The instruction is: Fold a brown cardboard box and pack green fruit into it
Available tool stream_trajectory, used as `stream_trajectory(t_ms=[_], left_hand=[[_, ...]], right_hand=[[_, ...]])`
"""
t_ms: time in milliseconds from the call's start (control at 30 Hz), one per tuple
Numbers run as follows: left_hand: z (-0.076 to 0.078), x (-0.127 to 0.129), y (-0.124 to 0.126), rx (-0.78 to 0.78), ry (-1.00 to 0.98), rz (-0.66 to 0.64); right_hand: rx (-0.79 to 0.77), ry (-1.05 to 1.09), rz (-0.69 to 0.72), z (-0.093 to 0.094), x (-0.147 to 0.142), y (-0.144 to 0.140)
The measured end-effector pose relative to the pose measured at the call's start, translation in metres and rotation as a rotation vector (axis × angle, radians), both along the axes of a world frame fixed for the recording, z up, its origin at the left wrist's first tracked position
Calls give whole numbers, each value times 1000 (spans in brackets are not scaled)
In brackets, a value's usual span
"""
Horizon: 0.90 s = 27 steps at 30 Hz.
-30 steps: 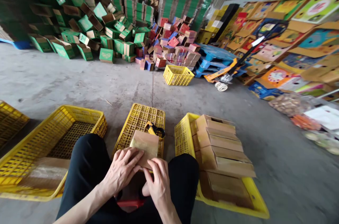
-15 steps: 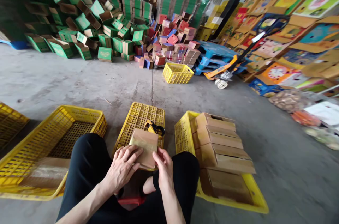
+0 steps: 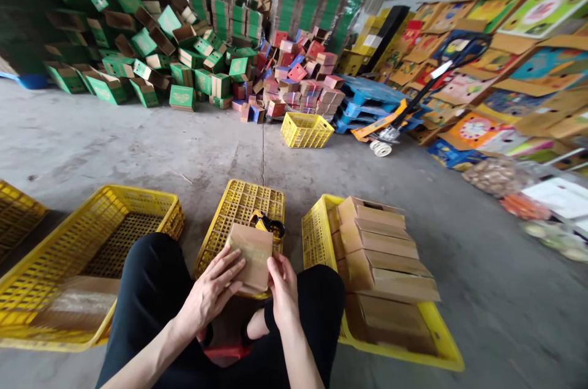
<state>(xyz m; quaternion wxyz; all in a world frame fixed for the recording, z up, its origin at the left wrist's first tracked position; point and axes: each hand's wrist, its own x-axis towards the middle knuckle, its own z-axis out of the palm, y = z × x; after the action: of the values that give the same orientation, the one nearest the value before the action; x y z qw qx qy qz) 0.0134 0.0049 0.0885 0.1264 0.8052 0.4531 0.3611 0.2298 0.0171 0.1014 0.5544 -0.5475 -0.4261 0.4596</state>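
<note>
Together, both hands (image 3: 248, 291) around cardboard box (image 3: 250, 254)

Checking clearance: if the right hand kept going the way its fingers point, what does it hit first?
The right hand points up-forward along the small cardboard box it grips. Next in line, probably, is the yellow-black tape dispenser on the upturned yellow crate; depth unclear.

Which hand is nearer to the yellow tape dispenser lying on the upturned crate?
Right. The right hand grips the cardboard box's right edge, just below the tape dispenser. The left hand holds the box's left side, farther away.
</note>
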Motion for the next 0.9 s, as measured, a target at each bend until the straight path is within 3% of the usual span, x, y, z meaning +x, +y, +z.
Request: stream_trajectory(t_ms=[100,233,367,467,533,733,900], left_hand=[[0,0,-3,-17,-16,11],[1,7,-9,-24,17,31],[2,14,-10,-12,18,68],[7,12,-4,2,45,66],[12,11,3,6,80,97],[28,28,14,53,230,96],[29,35,14,84,300,79]], right_hand=[[-109,175,6,4,-2,3],[-121,156,23,2,8,-1],[118,-254,34,-4,10,-8],[314,-634,83,-12,-4,-12],[370,-781,112,-18,-14,-14],[372,-863,130,-25,-16,-13],[332,-860,100,-24,-12,-13]])
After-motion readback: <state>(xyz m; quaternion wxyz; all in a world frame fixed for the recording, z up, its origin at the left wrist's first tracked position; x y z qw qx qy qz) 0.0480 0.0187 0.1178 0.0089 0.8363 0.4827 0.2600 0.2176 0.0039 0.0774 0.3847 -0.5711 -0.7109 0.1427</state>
